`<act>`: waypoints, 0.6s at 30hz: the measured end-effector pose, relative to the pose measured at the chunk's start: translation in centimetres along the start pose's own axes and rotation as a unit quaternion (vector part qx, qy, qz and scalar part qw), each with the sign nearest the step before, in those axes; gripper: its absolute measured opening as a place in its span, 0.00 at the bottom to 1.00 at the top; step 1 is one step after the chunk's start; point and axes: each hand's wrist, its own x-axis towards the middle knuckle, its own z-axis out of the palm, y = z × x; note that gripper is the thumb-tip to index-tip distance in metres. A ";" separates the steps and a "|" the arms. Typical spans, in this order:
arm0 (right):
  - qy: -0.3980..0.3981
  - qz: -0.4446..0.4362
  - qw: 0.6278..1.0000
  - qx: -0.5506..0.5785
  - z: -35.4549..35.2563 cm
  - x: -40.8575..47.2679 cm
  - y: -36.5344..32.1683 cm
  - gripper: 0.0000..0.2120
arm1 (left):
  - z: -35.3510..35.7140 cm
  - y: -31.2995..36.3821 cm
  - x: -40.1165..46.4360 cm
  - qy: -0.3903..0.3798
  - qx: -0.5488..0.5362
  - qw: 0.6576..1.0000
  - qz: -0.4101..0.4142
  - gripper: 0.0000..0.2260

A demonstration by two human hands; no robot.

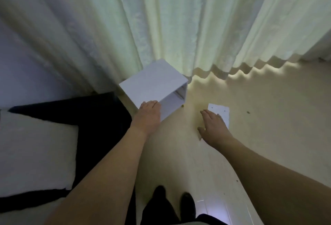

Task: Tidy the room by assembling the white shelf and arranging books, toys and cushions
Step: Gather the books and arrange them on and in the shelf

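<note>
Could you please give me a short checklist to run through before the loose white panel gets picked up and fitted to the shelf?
1. Left hand steadies the shelf: ok, it rests on the near top corner.
2. Right hand is at the panel: ok, the open hand is over its near end; contact cannot tell.
3. Panel is gripped: not ok, the fingers are straight.
4. Shelf's open side faces the panel: ok, the opening faces right.
5. Floor between shelf and panel is free of bits: not ok, small dark specks lie there.
6. Panel's holes match the shelf: cannot tell.
</note>
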 end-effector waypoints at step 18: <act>0.011 0.230 0.968 0.096 -4.3 3.1 23.2 0.30 | 7.4 22.0 22.5 -0.110 0.053 0.965 0.233 0.20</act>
